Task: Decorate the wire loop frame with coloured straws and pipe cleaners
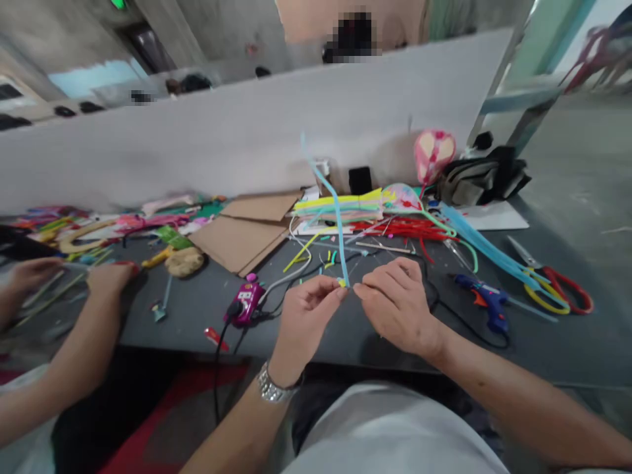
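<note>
Over the table's front part, my left hand [310, 309] pinches the lower end of a long light-blue pipe cleaner [339, 224], where a small yellow piece shows at the fingertips. The stem rises above the hand, bending left at its top. Close beside that end is my right hand [395, 306], its fingers closed and curled in; whatever they hold is hidden. Small cut bits of yellow and teal pipe cleaner [330, 257] lie just behind the hands. A blue glue gun [486, 299] rests to the right of my right hand.
Scissors [567, 289] and light-blue pipe cleaners [488, 243] lie at the right. A purple power socket [245, 303] with cords sits left of my hands. Cardboard [247, 240], red pipe cleaners [405, 228] and a bag [481, 178] are behind. Another person's hands [106, 280] work at far left.
</note>
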Available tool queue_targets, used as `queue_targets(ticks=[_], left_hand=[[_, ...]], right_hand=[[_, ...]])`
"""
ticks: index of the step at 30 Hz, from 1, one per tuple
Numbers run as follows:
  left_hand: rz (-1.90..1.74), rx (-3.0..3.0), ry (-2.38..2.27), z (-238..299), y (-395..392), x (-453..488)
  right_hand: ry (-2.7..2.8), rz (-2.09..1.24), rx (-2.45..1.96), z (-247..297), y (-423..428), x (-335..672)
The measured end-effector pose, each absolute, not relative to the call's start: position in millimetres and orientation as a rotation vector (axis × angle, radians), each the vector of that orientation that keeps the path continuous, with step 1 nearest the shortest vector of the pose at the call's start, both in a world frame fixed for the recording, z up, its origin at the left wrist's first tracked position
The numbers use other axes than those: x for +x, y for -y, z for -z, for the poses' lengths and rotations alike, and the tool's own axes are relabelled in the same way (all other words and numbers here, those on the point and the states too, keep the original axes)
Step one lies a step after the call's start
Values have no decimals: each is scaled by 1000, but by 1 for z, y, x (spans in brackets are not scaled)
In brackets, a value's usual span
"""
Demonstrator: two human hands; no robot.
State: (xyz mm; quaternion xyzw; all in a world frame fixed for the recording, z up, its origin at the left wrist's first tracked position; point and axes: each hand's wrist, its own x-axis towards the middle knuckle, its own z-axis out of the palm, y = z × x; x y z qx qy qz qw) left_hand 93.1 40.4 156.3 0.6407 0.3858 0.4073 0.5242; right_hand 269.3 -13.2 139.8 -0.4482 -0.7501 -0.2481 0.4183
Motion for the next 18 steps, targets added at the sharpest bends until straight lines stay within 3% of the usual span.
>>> queue_targets(ticks=[4,9,18], left_hand=[[-763,1151,-1031,-109,-30,83],[-582,910,-1135,-87,-19,79],[-566,790,-1187,-78,-14,80]], right_hand=[[2033,494,-1169,-93,24,263],[2115,285,-1222,-61,34,257],[1900,-301,-1407,-62,20,251]])
